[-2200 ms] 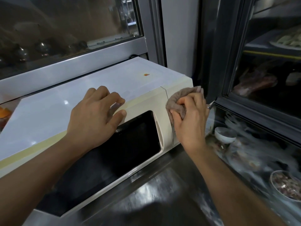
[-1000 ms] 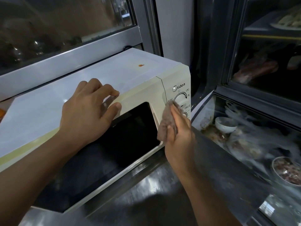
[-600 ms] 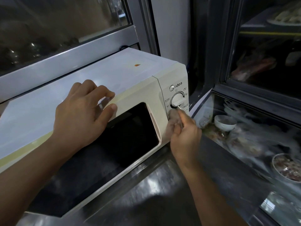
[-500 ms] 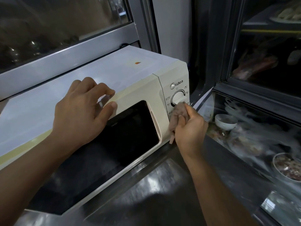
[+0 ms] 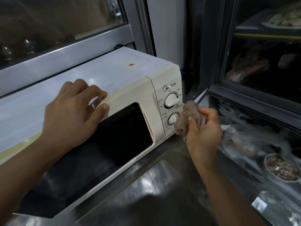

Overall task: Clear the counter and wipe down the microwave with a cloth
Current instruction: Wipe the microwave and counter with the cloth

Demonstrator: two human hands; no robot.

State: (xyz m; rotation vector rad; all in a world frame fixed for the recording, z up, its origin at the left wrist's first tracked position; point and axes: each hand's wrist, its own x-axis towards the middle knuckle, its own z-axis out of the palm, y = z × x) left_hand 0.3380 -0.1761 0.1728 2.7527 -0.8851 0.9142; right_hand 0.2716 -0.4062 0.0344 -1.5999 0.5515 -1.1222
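A cream microwave (image 5: 130,75) with a dark door window stands on a steel counter (image 5: 146,190). Its control panel with two white dials is at the right end. My left hand (image 5: 71,111) rests on the top front edge of the microwave, fingers bent over the edge and thumb on the door frame. My right hand (image 5: 203,129) grips a bunched brownish-pink cloth (image 5: 187,116) at the panel's lower right corner. The cloth touches the lower dial (image 5: 172,119), partly hiding it.
Right of the counter is a glass-topped display case (image 5: 260,144) holding a small white bowl (image 5: 225,126), bagged food and a bowl of chopped meat (image 5: 283,167). A glass-door fridge (image 5: 263,46) stands above it. A metal-framed window (image 5: 65,51) runs behind the microwave.
My right hand has carried the cloth from the microwave's top right corner down across the control panel to its lower right corner by the lower dial. My left hand has stayed on the top edge.
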